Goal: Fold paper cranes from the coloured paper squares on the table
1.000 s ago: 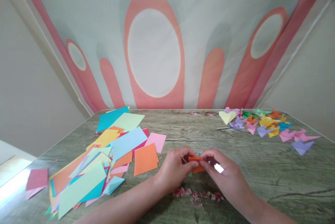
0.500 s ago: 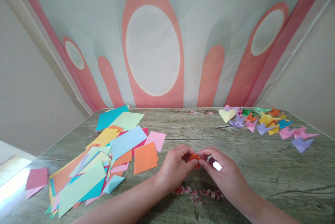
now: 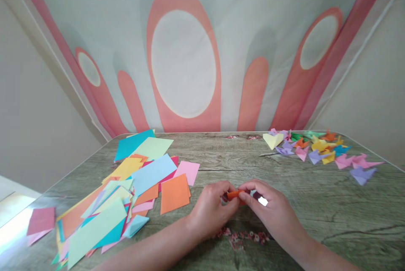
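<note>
A small folded piece of orange paper (image 3: 233,195) is held between both hands above the wooden-look table, its shape mostly covered by fingers. My left hand (image 3: 212,204) pinches its left side, thumb and fingers closed. From the other side my right hand (image 3: 267,202) grips the paper between thumb and forefinger. Below the hands, small pink flower patterns (image 3: 248,236) show on the tabletop. Nearest to my left hand lies a square of orange paper (image 3: 175,193).
Loose sheets of coloured paper (image 3: 98,228) spread over the left side. At the back right sit several folded paper figures (image 3: 319,146) and a pale yellow folded heart (image 3: 272,140). The table's far edge meets a pink and grey backdrop (image 3: 183,64).
The orange paper has turned a little and now shows as a flatter strip between my fingers. Both hands stay in almost the same place; the view has shifted slightly.
</note>
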`<state>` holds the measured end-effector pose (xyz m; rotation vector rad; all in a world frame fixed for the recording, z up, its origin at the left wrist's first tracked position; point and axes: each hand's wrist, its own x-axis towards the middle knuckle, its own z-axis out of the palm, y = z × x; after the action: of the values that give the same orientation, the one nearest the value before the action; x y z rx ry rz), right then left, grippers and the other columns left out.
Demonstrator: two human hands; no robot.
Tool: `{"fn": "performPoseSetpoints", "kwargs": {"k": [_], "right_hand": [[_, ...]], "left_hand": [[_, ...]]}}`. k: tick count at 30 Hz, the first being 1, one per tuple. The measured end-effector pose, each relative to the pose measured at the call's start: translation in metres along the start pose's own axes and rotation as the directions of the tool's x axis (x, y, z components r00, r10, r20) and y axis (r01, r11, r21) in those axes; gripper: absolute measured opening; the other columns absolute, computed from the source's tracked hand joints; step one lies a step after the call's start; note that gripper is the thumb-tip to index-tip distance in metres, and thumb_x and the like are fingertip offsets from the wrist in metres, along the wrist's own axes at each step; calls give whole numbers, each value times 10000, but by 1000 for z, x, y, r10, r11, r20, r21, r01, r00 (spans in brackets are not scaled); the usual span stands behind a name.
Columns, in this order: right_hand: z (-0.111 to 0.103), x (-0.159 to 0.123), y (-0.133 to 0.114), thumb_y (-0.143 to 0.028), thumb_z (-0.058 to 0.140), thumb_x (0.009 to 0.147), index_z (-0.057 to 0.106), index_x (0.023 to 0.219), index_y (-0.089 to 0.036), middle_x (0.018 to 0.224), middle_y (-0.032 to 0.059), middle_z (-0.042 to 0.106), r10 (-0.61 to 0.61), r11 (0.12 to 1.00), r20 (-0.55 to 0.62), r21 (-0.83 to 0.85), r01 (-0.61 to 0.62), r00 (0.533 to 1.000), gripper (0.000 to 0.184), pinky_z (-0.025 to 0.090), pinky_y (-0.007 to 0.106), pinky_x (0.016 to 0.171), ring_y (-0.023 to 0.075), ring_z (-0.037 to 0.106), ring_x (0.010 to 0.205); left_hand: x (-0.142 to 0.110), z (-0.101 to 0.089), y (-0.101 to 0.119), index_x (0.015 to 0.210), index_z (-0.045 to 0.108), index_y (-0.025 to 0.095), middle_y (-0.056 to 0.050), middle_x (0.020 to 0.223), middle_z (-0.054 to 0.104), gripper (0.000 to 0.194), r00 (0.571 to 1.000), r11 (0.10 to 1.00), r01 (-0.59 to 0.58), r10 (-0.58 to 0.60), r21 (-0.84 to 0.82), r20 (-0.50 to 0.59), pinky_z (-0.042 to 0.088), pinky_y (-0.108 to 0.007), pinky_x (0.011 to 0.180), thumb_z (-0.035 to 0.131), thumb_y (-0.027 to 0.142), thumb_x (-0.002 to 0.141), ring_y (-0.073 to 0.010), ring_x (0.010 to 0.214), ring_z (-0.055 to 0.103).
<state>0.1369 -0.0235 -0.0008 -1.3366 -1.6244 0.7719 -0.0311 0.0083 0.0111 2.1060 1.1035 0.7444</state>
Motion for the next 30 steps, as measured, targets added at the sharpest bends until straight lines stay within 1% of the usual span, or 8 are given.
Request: {"fn": "performPoseSetpoints", "kwargs": {"k": [4,8,12,17,21,23,27,30], "right_hand": [[-4,2,-1,-400,573,874,659,837,-222,837,-3,679,113,991,18,68,-114,993,201,439,257,694,167,609,754],[-7,4,4,-462,582,857,675,855,-220,814,-12,689,193,971,54,136,-199,980,260,426,256,701,169,608,754],[-6,5,11,-493,592,839,679,864,-205,792,-9,691,235,955,66,168,-242,970,301,411,253,676,170,598,745],[-6,4,11,-506,568,843,670,862,-206,747,-15,668,239,962,54,123,-244,970,317,395,251,623,161,570,675],[-5,4,6,-436,566,847,675,843,-217,808,-12,693,198,978,54,49,-201,979,244,415,256,655,163,598,686],[-5,4,4,-416,563,847,681,811,-218,807,-13,702,179,983,77,31,-181,981,233,417,256,655,165,608,686],[-6,5,2,-446,540,862,679,741,-215,710,-19,677,167,986,94,-6,-167,982,295,395,253,611,165,587,651],[-9,5,5,-466,542,865,692,779,-217,713,-23,673,189,981,95,19,-192,977,304,394,245,614,161,579,658]], "left_hand": [[0,-2,-2,780,609,168,6,699,625,147,999,998,43,-43,-42,-10,392,-218,621,550,272,864,-125,655,567],[1,-2,-3,810,586,158,-1,721,640,173,993,968,113,-104,-225,53,433,-217,579,527,301,886,-133,609,622],[2,-1,-3,779,575,143,-12,719,641,176,990,934,139,-128,-329,54,454,-222,565,559,293,869,-149,598,649],[3,-1,-4,805,602,141,-14,713,652,178,989,925,145,-134,-352,56,453,-221,579,566,302,871,-152,611,655],[1,-6,-3,798,647,150,-5,695,654,156,996,976,84,-77,-202,42,433,-209,595,565,260,873,-134,622,634],[1,-7,-2,799,657,155,-5,697,657,162,998,984,62,-56,-168,39,429,-210,603,566,265,874,-130,628,625],[3,-4,-4,825,641,145,-19,719,659,189,993,948,119,-113,-297,37,445,-216,596,574,316,870,-133,626,613],[5,-2,-7,835,626,138,-30,743,665,232,984,892,180,-165,-414,71,455,-217,580,586,365,857,-131,612,603]]}}
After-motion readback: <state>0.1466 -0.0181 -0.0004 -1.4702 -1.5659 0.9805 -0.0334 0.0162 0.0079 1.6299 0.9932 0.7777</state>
